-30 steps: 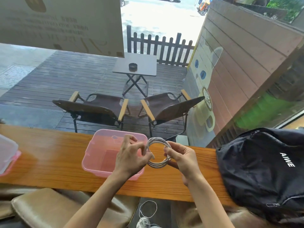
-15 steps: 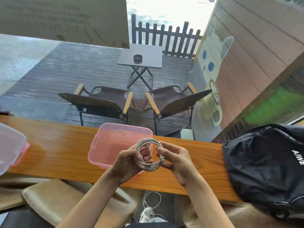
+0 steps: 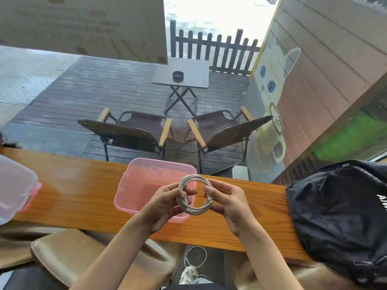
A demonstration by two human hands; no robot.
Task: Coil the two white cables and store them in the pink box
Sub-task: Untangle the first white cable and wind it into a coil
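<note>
A white cable (image 3: 196, 210) is wound into a round coil and held upright between both hands, just above the near right corner of the open pink box (image 3: 134, 186). My left hand (image 3: 165, 203) pinches the coil's left side. My right hand (image 3: 227, 203) grips the right side, with the cable's plug end at its fingertips. The box stands on the wooden counter (image 3: 73, 185); its inside looks bare where I can see it. A second white cable (image 3: 195, 257) hangs in a loop below the counter edge, near the floor.
The box's clear lid with pink clips (image 3: 14, 189) lies at the counter's left end. A black backpack (image 3: 343, 214) fills the right end. Padded brown stools (image 3: 69, 252) sit below the counter. Beyond the glass are two folding chairs and a small table.
The coil and both hands have shifted left, from beside the box to over its near right corner. The coil stays held by both hands.
</note>
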